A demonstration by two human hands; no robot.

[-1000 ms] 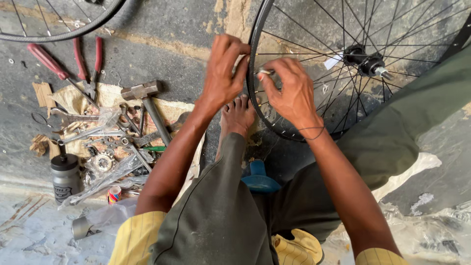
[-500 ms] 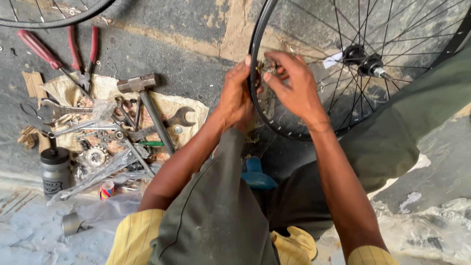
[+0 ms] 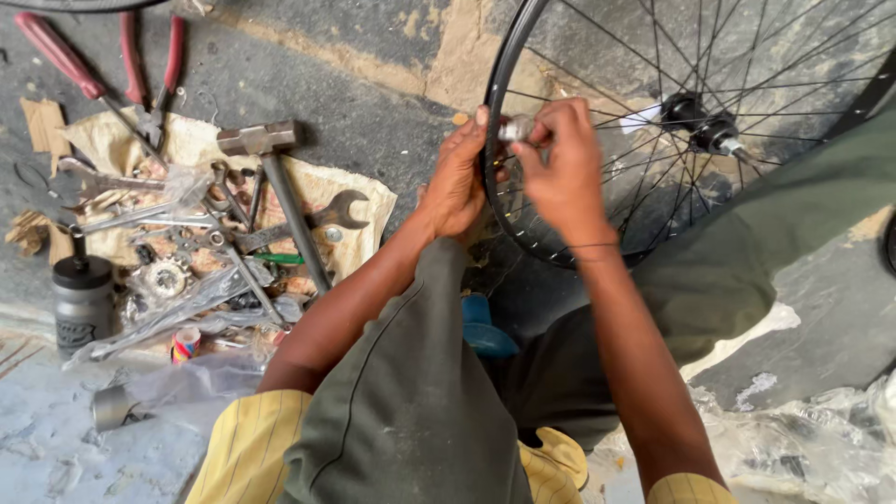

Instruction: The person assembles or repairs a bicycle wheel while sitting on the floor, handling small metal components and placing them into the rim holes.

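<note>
Head view: left hand (image 3: 457, 182) steadies the wheel rim (image 3: 497, 112); right hand (image 3: 560, 168) pinches a small metal piece (image 3: 516, 128), fitting it, needing fine alignment.

Soft, even daylight falls over the whole scene, bright but without harsh sun. Shadows are faint and short, pooling darkest under the knees. A mild sheen sits on the hammer (image 3: 257, 140) head and the clear plastic sheet (image 3: 821, 439) at lower right. The right hand (image 3: 560, 168) is smeared by motion blur, while the tools look fairly sharp. Straight lines bow slightly toward the edges.
</note>
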